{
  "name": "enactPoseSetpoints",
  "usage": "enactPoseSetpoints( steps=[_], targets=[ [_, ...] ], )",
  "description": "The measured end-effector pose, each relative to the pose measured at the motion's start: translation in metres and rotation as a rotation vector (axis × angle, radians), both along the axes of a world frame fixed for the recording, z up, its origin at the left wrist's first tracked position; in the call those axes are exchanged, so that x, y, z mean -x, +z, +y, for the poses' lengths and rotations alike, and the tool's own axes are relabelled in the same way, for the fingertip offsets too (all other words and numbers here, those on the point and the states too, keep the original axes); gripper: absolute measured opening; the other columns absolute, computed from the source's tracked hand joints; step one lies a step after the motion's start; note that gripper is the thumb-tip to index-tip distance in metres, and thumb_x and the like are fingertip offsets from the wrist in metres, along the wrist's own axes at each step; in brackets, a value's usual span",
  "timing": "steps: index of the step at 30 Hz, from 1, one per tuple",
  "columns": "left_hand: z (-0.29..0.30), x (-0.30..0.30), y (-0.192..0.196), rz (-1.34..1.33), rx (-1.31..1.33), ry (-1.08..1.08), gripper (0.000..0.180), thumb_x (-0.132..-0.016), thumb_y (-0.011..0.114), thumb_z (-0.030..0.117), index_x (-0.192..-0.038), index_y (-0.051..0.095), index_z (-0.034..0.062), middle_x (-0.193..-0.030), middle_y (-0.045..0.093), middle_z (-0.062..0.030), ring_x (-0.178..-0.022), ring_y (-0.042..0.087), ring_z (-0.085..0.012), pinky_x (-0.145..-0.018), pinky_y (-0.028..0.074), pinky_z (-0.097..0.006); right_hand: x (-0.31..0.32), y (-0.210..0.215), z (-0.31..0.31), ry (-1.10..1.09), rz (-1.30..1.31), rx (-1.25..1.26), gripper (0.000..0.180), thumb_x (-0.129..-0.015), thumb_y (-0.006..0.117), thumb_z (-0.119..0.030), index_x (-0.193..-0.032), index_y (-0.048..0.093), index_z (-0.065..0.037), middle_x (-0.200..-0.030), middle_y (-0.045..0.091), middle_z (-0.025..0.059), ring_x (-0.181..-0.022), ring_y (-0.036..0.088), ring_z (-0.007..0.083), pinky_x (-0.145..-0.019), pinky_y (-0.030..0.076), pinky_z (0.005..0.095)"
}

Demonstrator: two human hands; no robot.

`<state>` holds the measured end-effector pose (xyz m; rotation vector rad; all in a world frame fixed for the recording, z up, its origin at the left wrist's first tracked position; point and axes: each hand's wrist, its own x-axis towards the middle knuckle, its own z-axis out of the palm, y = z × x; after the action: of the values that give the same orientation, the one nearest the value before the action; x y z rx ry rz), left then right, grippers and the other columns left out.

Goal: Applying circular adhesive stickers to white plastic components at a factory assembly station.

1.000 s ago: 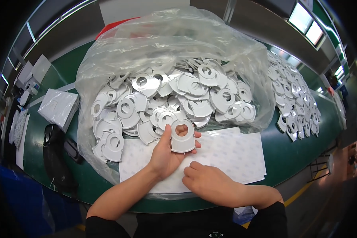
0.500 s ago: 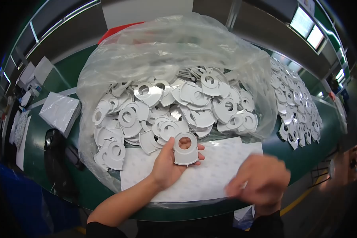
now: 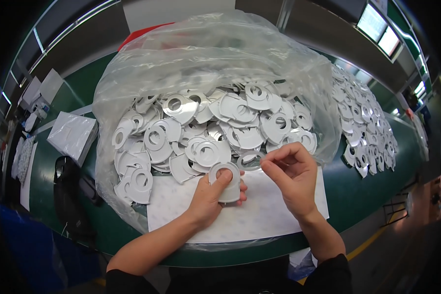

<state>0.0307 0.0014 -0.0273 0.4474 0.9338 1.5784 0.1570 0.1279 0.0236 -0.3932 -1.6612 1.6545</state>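
My left hand point(image 3: 208, 198) grips a white plastic plate point(image 3: 228, 192), rounded at the top with a large round hole. The thumb lies over that hole, and the fingers wrap behind the plate. To the right, my right hand point(image 3: 295, 179) pinches the edge of a thin round piece point(image 3: 250, 160) between thumb and fingertips. This piece has a pale rim and looks see-through in the middle. It is tilted and sits just right of the plate's top. Beyond both hands lies a heap of similar white plates point(image 3: 208, 153).
A large clear plastic bag point(image 3: 215, 61) surrounds the heap. White paper point(image 3: 267, 210) covers the green table point(image 3: 348, 210) in front of me. More white plates point(image 3: 365, 117) are piled at the right. At the left are a wrapped white package point(image 3: 73, 133) and a dark pouch point(image 3: 69, 198).
My right hand has swung up and left from the lower right, and the thin round piece now shows in its fingers. My left thumb has moved onto the plate's hole.
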Motion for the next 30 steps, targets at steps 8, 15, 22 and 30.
enactPoseSetpoints(
  steps=[8,15,22,30],
  targets=[
    [-0.002,0.003,-0.007,-0.168,0.001,-0.009,0.057,-0.097,0.026,0.051,-0.124,0.044,0.0036,-0.097,0.06,-0.0147,-0.082,0.061,-0.0228,-0.071,0.048,-0.033,0.009,-0.02,-0.005,0.018,-0.045,0.03,0.018,-0.081,0.066,-0.002,-0.093,0.053,-0.003,-0.087,0.062,0.0054,-0.08,0.061,0.0102,-0.071,0.047,0.0226],
    [0.0,0.002,-0.005,-0.229,-0.077,0.002,0.068,-0.094,0.011,0.059,-0.113,0.049,0.0057,-0.098,0.06,-0.0131,-0.083,0.059,-0.0233,-0.071,0.047,-0.034,0.015,-0.021,-0.017,0.144,-0.103,0.198,0.018,-0.082,0.065,-0.002,-0.092,0.051,0.0,-0.083,0.06,0.0072,-0.062,0.058,0.0099,-0.052,0.049,0.0224],
    [0.0,0.002,-0.002,-0.221,-0.053,0.025,0.065,-0.095,0.011,0.058,-0.108,0.05,0.0066,-0.098,0.059,-0.0102,-0.082,0.058,-0.022,-0.071,0.046,-0.033,0.018,-0.028,-0.017,0.15,-0.141,0.177,0.016,-0.083,0.064,-0.002,-0.09,0.05,0.0,-0.08,0.059,0.0078,-0.056,0.056,0.009,-0.047,0.048,0.0219],
    [0.0,0.001,0.0,-0.22,-0.042,0.027,0.065,-0.095,0.011,0.058,-0.108,0.05,0.0062,-0.097,0.059,-0.0097,-0.082,0.058,-0.0216,-0.071,0.046,-0.033,0.017,-0.029,-0.016,0.171,-0.144,0.172,0.015,-0.083,0.063,-0.002,-0.089,0.05,0.001,-0.079,0.058,0.0076,-0.056,0.056,0.0087,-0.046,0.048,0.0216]
  ],
)
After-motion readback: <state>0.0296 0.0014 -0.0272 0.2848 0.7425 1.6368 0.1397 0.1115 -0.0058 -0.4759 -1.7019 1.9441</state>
